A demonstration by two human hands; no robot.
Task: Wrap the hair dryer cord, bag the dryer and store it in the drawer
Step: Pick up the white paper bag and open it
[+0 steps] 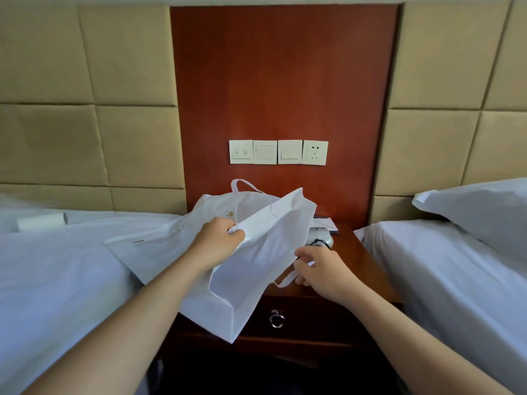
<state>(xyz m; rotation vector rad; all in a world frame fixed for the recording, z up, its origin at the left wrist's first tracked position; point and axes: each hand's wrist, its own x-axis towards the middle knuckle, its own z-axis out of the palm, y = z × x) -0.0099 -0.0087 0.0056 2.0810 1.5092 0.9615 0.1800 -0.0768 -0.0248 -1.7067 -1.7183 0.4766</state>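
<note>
White bag (256,252): held in the air over the counter (362,252), tilted, bottom corner lowest.
Left hand (219,240): grips the bag's upper edge.
Right hand (316,269): pinches a handle loop at the bag's right side.
Second bag (171,232): white with a gold emblem, behind the first, lying partly on the left bed (57,266).
Hair dryer (322,235): white with a dark cord, on the counter, mostly hidden.
Drawer (308,317): closed, with a ring pull (276,319).
Wall plates (278,151): four in a row, the rightmost a socket.
Right bed (442,266): carries a pillow (479,212).

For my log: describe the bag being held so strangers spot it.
Find the dark wooden nightstand under the reddish wall panel. Before it, left hand and right hand grip a plain white fabric bag. The flat white bag behind bears a gold logo.
</note>
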